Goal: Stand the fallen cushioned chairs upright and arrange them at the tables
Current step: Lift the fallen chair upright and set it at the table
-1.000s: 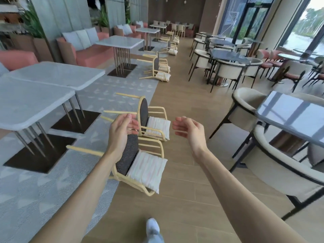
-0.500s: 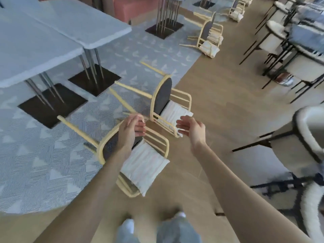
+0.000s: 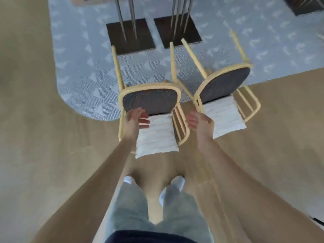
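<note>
Both hands were out over the near chair (image 3: 150, 102), and nothing was gripped. The left hand (image 3: 135, 120) hung loosely open, fingers reaching in over the join between the dark seat underside and the white cushion (image 3: 156, 135); whether it touched I couldn't tell, the picture being blurred. The right hand (image 3: 198, 120) was open too, palm turned in, just beside the chair's right arm rail and apart from it.

That chair lay on its back at the rug's (image 3: 78, 76) edge, legs pointing away toward the table bases (image 3: 129, 35), cushion toward the person's feet.

For a clean lift, I'd have said: take the frame on both sides, low on the arm rails or the backrest loop, not the loose-looking cushion, which might slide off. Tip it forward so the legs swing down onto the rug, and mind the second chair (image 3: 226, 95) lying just beside on the right, its legs close by.

The count: two fallen chairs, two white cushions, two dark bases close together with thin metal legs rising from them, a corner of a third base (image 3: 308, 6) at top right.
</note>
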Motion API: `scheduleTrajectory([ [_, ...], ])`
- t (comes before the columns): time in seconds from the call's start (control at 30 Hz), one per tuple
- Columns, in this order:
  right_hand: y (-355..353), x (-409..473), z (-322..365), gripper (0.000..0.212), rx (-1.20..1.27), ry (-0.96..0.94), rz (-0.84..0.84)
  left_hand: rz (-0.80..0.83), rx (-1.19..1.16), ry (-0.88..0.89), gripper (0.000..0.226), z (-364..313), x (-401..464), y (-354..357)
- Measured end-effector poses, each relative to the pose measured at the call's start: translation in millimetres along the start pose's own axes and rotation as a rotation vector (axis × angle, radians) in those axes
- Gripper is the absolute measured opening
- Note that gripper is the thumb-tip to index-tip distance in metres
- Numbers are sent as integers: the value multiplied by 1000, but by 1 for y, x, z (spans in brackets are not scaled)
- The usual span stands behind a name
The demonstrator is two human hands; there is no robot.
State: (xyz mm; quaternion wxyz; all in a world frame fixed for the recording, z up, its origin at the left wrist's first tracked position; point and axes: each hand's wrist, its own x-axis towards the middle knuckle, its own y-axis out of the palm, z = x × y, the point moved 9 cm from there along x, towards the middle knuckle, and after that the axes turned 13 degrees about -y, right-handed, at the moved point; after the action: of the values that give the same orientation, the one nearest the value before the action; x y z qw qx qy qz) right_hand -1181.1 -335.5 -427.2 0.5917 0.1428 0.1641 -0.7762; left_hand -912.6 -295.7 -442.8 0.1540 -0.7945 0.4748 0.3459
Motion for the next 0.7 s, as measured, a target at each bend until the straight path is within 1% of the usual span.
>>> scheduleTrajectory([
  [0.13, 0, 24, -13, 33, -76, -9, 90, -70, -47, -43, 27, 25, 7, -4],
  [0.2, 3, 36, -29, 33, -111, -9, 131, -85, -74, -85, 28, 43, 20, -5],
  [0.37, 3, 56, -107, 31, -131, 91, 121, -105, -222, -308, 21, 123, 61, -13],
  [0.47, 6, 72, -176, 24, -133, 179, 124, -159, -316, -413, 24, 186, 88, -23],
  [0.6, 17, 101, -296, 24, -163, 336, 178, -209, -437, -542, 19, 285, 139, -26],
  [0.7, 35, 133, -391, 28, -148, 433, 180, -234, -531, -626, 30, 365, 195, -24],
])
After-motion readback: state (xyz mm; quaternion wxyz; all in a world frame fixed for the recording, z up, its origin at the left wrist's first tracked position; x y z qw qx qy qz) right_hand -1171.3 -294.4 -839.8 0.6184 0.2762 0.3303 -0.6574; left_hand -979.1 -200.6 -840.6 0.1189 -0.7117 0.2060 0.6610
